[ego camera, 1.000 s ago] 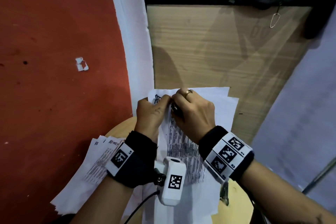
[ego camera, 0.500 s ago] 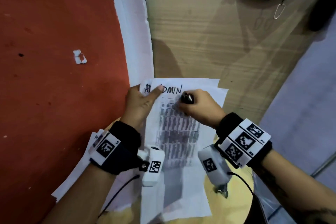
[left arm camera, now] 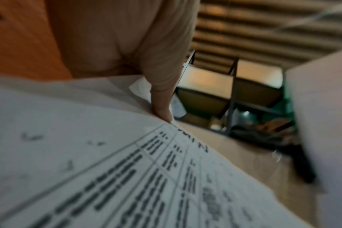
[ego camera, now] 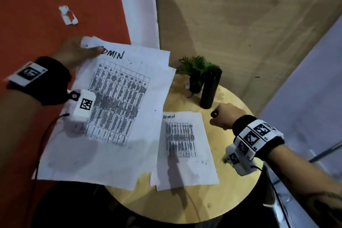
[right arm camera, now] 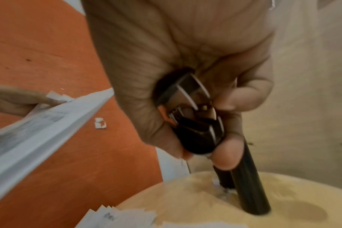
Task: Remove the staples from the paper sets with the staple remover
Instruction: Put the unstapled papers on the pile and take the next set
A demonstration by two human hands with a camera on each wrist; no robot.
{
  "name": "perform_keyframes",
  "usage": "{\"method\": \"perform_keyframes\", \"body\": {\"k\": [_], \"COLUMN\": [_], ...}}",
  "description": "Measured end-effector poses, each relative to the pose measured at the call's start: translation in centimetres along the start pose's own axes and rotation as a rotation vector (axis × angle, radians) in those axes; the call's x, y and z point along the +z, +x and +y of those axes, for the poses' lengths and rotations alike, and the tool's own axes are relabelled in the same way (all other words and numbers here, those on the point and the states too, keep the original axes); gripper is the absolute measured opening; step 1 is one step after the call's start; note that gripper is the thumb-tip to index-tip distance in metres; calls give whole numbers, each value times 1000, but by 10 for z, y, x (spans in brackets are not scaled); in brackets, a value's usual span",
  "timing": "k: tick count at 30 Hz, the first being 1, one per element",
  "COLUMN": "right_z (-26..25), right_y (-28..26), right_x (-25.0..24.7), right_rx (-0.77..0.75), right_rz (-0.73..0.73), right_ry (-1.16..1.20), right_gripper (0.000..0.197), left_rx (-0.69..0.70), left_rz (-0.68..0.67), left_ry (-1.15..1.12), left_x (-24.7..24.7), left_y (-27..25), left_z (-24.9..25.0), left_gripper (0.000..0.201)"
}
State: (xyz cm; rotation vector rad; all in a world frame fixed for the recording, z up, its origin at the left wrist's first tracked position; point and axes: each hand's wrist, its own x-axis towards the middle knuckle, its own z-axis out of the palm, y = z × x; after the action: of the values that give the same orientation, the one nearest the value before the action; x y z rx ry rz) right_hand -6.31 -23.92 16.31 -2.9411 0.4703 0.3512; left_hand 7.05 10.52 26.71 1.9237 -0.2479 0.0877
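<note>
My left hand (ego camera: 77,52) pinches the top left corner of a printed paper set (ego camera: 118,109) headed ADMIN and holds it up to the left of the round table; its thumb (left arm camera: 162,98) lies on the sheet's corner. My right hand (ego camera: 224,116) is curled around a black staple remover (right arm camera: 193,123) with metal claws, low over the table's right side. The remover's black end (ego camera: 214,114) shows beside the thumb in the head view. A second ADMIN paper set (ego camera: 185,146) lies flat on the wooden table (ego camera: 231,190) between my hands.
A small potted plant (ego camera: 197,72) and a tall black cylinder (ego camera: 211,89) stand at the table's far edge, just beyond my right hand. A torn paper scrap (ego camera: 67,15) lies on the red floor. A wood panel rises behind the table.
My hands have drawn apart. The left carried the paper set out to the left, uncovering another set on the table. The right moved away to the right with the staple remover.
</note>
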Motion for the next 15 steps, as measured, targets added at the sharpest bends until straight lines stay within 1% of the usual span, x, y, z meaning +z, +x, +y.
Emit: {"method": "perform_keyframes", "body": {"k": [2, 3, 5, 6, 7, 9, 10, 12, 13, 15], "right_z": [7, 10, 19, 23, 27, 35, 38, 43, 44, 48], "right_y": [12, 18, 33, 41, 46, 57, 63, 72, 75, 84], "right_x": [16, 25, 43, 55, 64, 83, 92, 108, 115, 126], "right_rx": [54, 84, 123, 139, 155, 191, 214, 253, 267, 285], "right_rz": [-20, -43, -92, -122, -143, -184, -198, -227, -241, -267], "right_ry": [65, 80, 55, 30, 2, -50, -67, -78, -75, -68], "right_gripper": [40, 39, 36, 32, 27, 23, 27, 32, 32, 33], "left_rx": [-114, -218, -359, -404, -436, -485, -487, -538, -574, -689], "left_rz": [-29, -50, -120, -129, -110, -105, -117, -102, -69, -21], "left_ry": [100, 162, 246, 277, 317, 438, 487, 528, 520, 496], "left_x": [-2, -4, -1, -1, 6, 15, 21, 28, 31, 35], "left_y": [17, 28, 49, 61, 65, 72, 75, 83, 83, 85], "left_z": [-28, -46, -86, -111, -126, -157, -166, -192, -202, -221], "left_gripper": [12, 32, 77, 88, 85, 61, 54, 50, 50, 47]}}
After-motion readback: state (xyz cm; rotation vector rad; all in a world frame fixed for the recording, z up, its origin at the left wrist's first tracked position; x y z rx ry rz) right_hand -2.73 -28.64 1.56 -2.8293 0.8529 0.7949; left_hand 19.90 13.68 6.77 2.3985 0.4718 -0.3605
